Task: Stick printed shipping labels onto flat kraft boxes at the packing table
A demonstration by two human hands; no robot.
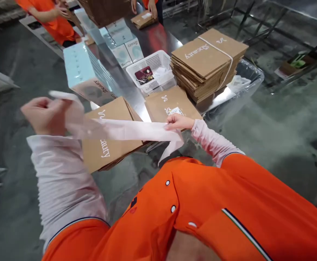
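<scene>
A long white paper strip (136, 129) is stretched between my two hands above the table's near edge. On the left, my left hand (46, 114) is closed round one end of it, slightly blurred, with a loop standing up beside the fist. My right hand (178, 121) pinches the strip farther along, and a loose tail hangs below those fingers. Beneath the strip lies a stack of flat brown cardboard sheets (94, 154) with white lettering. Another brown stack (161, 105), bearing a white label (176, 111), is just behind my right hand.
On the metal table (132, 87) stand a light-blue box pack (79, 65), smaller blue boxes (132, 49) and a white basket (162, 58) holding small items. A tied cardboard stack (201, 54) is at right, beside a clear-plastic-lined bin (252, 78). Co-workers in orange (48, 21) stand opposite.
</scene>
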